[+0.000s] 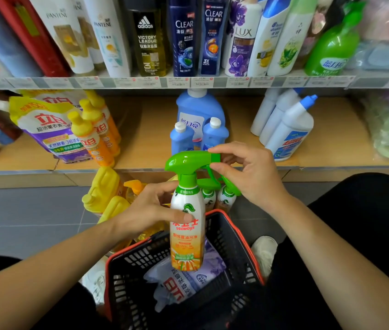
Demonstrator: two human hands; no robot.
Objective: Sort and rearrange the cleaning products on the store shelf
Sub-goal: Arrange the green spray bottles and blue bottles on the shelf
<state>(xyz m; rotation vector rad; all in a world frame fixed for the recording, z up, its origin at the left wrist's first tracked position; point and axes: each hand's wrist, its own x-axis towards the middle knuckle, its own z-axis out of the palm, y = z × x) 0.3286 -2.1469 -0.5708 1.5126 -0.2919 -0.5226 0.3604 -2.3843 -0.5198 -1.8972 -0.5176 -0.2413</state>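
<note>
A spray bottle (187,236) with a white and orange body and a green trigger head is held upright above a black basket (241,244) with a red rim. My left hand (148,208) grips the bottle's body just below the neck. My right hand (248,170) pinches the nozzle end of the green head. Two more spray bottles of the same kind (224,198) stand on the floor behind it. A pale purple refill pouch (184,282) lies inside the basket.
The lower wooden shelf (145,139) holds yellow and orange detergent bottles (96,134), a pouch (46,125), blue bottles (198,125) and white toilet cleaners (286,129). Shampoo bottles (184,36) line the upper shelf. Yellow jugs (105,189) stand on the grey floor.
</note>
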